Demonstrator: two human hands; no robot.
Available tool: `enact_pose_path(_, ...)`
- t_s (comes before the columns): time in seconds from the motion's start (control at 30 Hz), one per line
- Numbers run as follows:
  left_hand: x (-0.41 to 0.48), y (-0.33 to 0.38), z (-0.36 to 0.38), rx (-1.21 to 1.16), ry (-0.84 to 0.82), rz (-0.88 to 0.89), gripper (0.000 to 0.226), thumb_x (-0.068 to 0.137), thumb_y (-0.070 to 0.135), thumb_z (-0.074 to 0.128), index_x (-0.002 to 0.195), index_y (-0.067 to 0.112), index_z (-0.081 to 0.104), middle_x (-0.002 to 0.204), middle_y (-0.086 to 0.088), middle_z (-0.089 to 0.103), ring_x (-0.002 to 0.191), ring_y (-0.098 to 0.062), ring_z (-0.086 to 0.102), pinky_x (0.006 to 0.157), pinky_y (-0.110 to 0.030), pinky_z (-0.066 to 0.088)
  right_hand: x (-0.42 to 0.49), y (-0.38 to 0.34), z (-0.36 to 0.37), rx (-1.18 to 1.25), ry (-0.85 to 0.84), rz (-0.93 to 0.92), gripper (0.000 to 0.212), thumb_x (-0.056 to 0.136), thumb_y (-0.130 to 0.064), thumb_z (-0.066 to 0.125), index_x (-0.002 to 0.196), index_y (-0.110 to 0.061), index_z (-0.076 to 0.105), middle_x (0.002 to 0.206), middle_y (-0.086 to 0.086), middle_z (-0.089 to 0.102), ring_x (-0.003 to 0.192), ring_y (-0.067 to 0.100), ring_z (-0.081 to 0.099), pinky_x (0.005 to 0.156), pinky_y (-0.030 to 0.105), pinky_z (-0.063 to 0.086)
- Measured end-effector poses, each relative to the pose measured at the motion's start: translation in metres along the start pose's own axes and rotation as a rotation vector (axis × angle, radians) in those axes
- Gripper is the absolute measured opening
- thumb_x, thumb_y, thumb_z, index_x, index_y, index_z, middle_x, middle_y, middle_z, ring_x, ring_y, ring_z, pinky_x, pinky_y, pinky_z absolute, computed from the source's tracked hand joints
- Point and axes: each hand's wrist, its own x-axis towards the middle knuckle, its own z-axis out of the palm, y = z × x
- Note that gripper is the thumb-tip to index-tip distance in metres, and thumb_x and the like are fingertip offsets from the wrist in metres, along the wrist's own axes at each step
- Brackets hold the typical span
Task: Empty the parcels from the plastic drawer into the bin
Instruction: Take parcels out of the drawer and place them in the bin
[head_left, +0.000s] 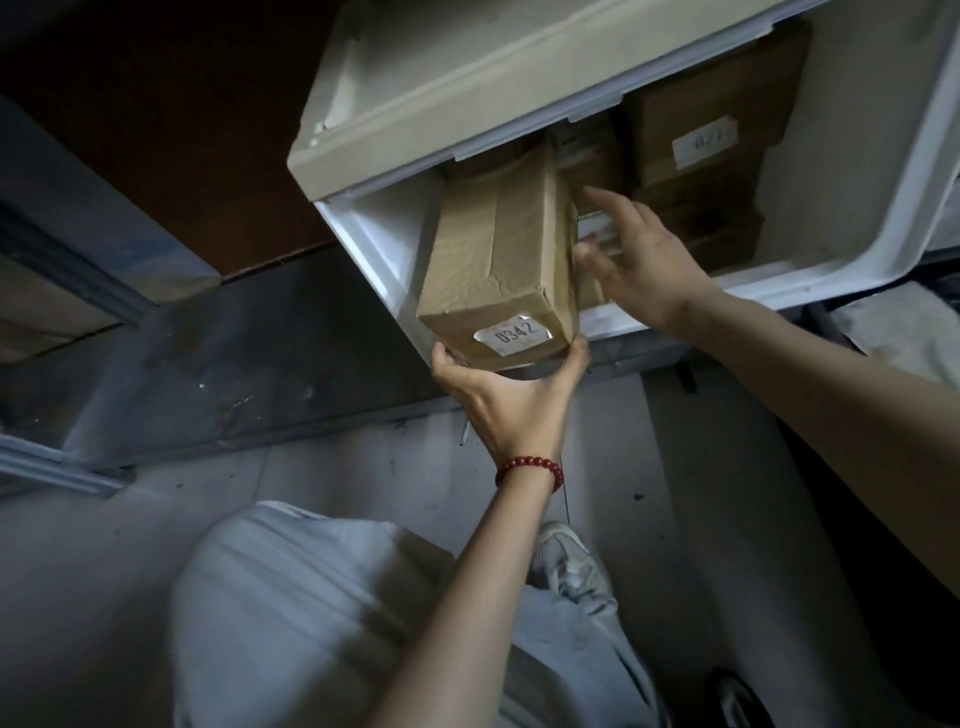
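Lifting-out step: the left hand (506, 395) grips the near end of the cardboard parcel (498, 260) marked 0342, tilted over the plastic drawer's (384, 228) near-left corner. The right hand (644, 260), fingers spread, holds nothing and reaches beside it towards the further parcels (701, 130). The next move likely calls for lifting it clear; the bin is out of view.

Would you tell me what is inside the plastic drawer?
The 0342 parcel, gripped by the left hand, and more brown parcels at the rear; the white panel above covers anything deeper.
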Motion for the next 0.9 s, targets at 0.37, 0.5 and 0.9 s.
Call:
enact_pose_path(0.37, 0.024, -0.005, -0.036, -0.026, -0.472, 0.025, 0.108, 0.056, 0.028, 0.087, 0.14, 0.032, 0.02, 0.142, 0.0, 0.038, 0.126, -0.016, 0.047, 0.104, -0.041, 0.044, -0.013, 0.019, -0.023, 0.118, -0.032, 0.101, 0.095, 0.084, -0.026, 0.073, 0.154, -0.016, 0.01, 0.153, 0.01, 0.022, 0.139, 0.023, 0.028, 0.114, 0.033, 0.026)
enact_pose_path(0.5, 0.029, -0.005, -0.041, 0.076, -0.648, 0.043, 0.117, 0.056, 0.036, 0.086, 0.145, 0.034, 0.01, 0.147, 0.001, 0.034, 0.131, -0.016, 0.042, 0.107, -0.043, 0.041, -0.034, 0.03, -0.031, 0.069, 0.031, 0.105, 0.096, 0.078, -0.026, 0.079, 0.149, -0.01, 0.017, 0.148, 0.014, 0.028, 0.134, 0.026, 0.033, 0.108, 0.029, 0.028)
enact_pose_path(0.9, 0.024, 0.003, -0.025, 0.213, -0.88, 0.224, 0.115, 0.051, 0.061, 0.083, 0.146, 0.025, 0.029, 0.147, 0.003, 0.041, 0.134, -0.013, 0.039, 0.11, -0.042, 0.037, -0.104, 0.035, -0.081, 0.118, 0.229, 0.139, 0.077, 0.08, -0.018, 0.078, 0.137, -0.008, 0.027, 0.136, 0.006, 0.044, 0.113, 0.024, 0.057, 0.093, 0.034, 0.051)
